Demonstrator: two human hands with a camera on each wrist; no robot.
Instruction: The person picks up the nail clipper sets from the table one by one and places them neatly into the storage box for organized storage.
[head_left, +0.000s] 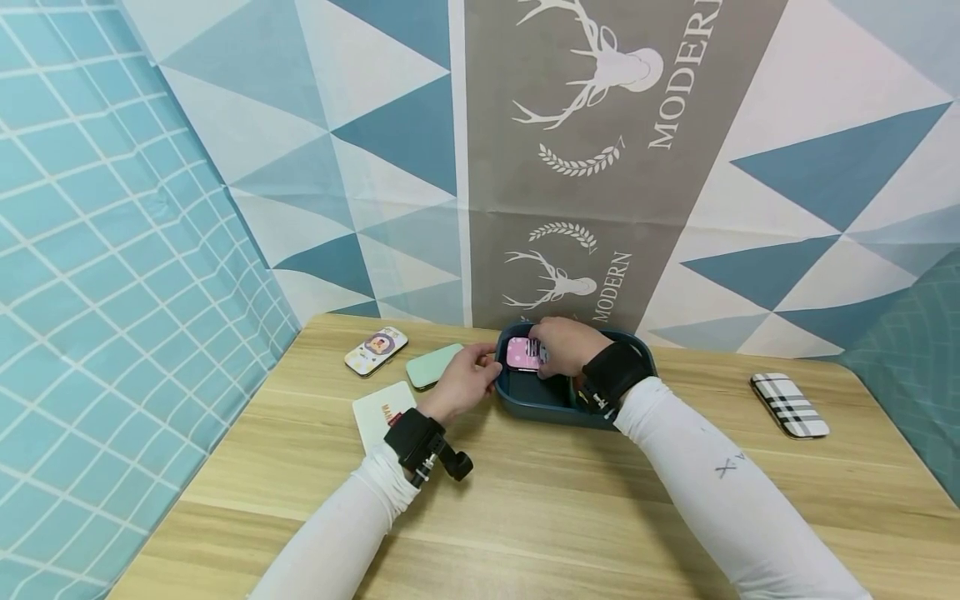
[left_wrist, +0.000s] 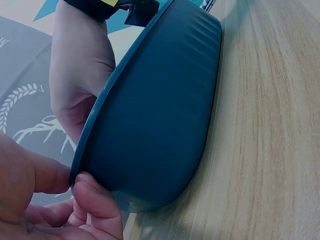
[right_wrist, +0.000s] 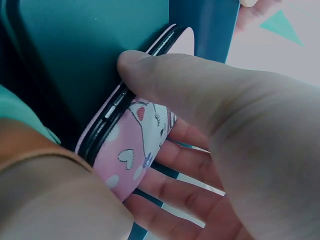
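Observation:
In the head view, a dark blue plastic basket [head_left: 551, 414] stands near the back of the table. My left hand [head_left: 467, 379] pinches its left rim between thumb and fingers; the left wrist view shows this hand [left_wrist: 35, 192] at the basket's edge. My right hand [head_left: 566, 344] reaches into the basket and grips a small pink hinged case [head_left: 517, 354]. In the right wrist view the thumb lies across the hinged edge of the case [right_wrist: 122, 162], which has a cartoon animal and hearts on it. Beside it, a brown rounded thing [right_wrist: 50, 180] is partly visible.
On the left lie a white case with a cartoon picture [head_left: 377, 350], a pale green case [head_left: 435, 365] and a cream flat piece with orange lettering [head_left: 371, 417]. A black-and-white plaid case [head_left: 791, 406] lies at the right. A patterned backdrop [head_left: 397, 167] rises behind the table.

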